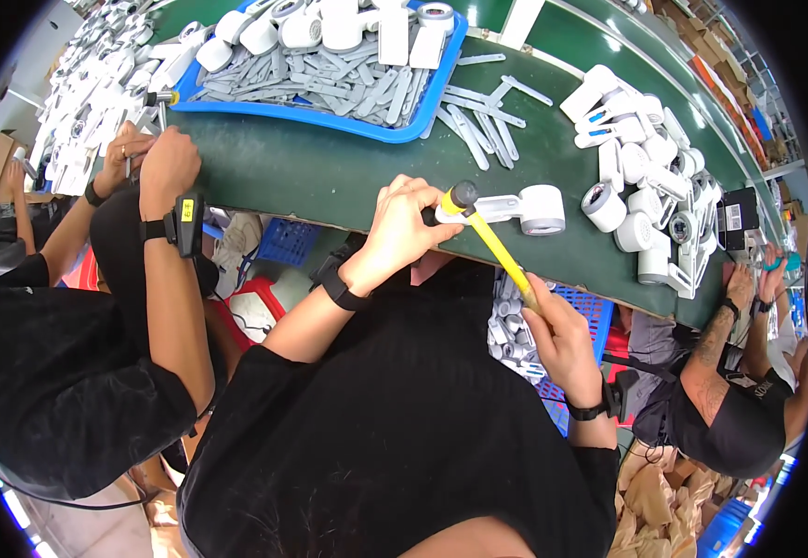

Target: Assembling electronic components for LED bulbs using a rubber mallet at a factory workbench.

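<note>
My right hand (562,339) is wrapped round the yellow handle of a hammer (494,244). The hammer's dark-and-yellow head is by the fingers of my left hand (398,223), over the near table edge. Those left fingers are closed on the handle end of a small white fan (542,206), which lies on the green table with its round head to the right. Hand and hammer head hide the fan's handle end, so I cannot tell whether the hammer touches it. Several flat grey plastic strips (483,121) lie loose beyond the fan.
A blue tray (395,133) of grey strips and white fans stands on the green table (274,158). White fans are piled at the right (646,177). Co-workers' hands are at the left (170,163) and far right (741,284). Below the table's edge sits a blue basket (599,321).
</note>
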{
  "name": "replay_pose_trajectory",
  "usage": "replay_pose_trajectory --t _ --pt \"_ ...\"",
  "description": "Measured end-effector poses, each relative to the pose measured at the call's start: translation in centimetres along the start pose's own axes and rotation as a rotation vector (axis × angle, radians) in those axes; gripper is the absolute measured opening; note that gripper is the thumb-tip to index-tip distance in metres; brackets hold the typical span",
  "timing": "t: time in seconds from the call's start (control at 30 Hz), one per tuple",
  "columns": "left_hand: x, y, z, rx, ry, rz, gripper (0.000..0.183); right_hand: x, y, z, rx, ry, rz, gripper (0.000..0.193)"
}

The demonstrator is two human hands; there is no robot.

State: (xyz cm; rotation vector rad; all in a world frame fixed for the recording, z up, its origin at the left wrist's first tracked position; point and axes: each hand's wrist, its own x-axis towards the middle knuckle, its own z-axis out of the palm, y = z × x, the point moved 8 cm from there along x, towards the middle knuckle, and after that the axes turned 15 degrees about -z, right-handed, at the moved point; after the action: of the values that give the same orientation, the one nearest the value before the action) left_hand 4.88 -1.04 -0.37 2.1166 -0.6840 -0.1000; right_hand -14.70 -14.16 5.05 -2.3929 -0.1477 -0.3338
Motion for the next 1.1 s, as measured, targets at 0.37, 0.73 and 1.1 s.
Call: replay_pose_trajectory --t 0.37,0.73,1.1 --pt "-0.3 0.1 0.0 -0.037 -0.010 0.002 0.030 0.2 -0.9 -1.1 -0.028 0.030 0.014 0.040" --pt "0.0 0.0 -0.1 -0.004 -0.008 -0.007 0.027 0.3 0.1 0.4 0.009 -0.010 0.013 0.041" --pt "-0.1 0.2 0.0 0.003 -0.046 -0.046 0.029 -2.7 0.9 -3.0 -0.028 0.275 0.029 0.041"
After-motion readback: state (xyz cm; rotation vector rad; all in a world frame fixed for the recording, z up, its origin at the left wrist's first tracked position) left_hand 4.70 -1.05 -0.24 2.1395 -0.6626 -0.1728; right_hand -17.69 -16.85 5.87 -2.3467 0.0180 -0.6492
